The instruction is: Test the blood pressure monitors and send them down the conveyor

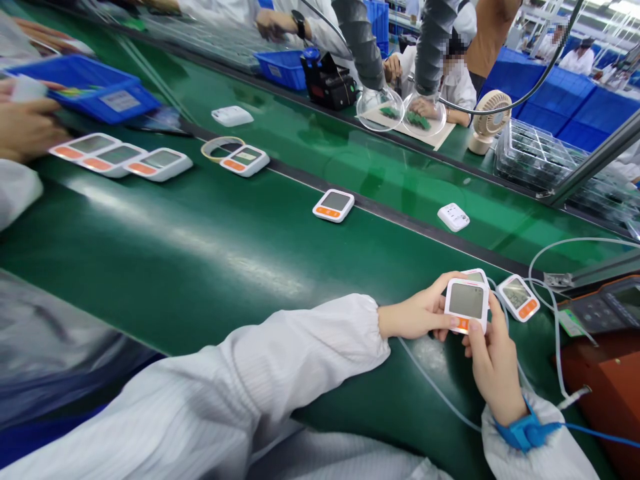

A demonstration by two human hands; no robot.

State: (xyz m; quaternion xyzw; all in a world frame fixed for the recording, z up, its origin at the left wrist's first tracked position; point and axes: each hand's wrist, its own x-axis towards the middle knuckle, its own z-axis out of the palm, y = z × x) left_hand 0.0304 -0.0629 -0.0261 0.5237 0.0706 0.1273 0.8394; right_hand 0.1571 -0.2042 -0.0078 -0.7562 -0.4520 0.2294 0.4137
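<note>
Between both hands is a white device [467,300] with a blank grey screen and orange buttons. My left hand [425,312] grips its left side, its thumb by the orange buttons. Around the lower right edge are the fingers of my right hand [493,357], its thumb near the bottom. A blue strap [525,430] circles the right wrist. Behind the held device a second white device [477,275] shows partly; whether a hand holds it I cannot tell. Just right, another device [519,298] with digits on its screen lies by a pale cable.
One device [333,205] lies mid-table, another [245,161] beside a tape ring [215,148], several at the left near a person's hand [30,120] and a blue tray [95,87]. A white unit [453,217] lies face down beyond the dark rail. An orange-brown case [603,393] stands right.
</note>
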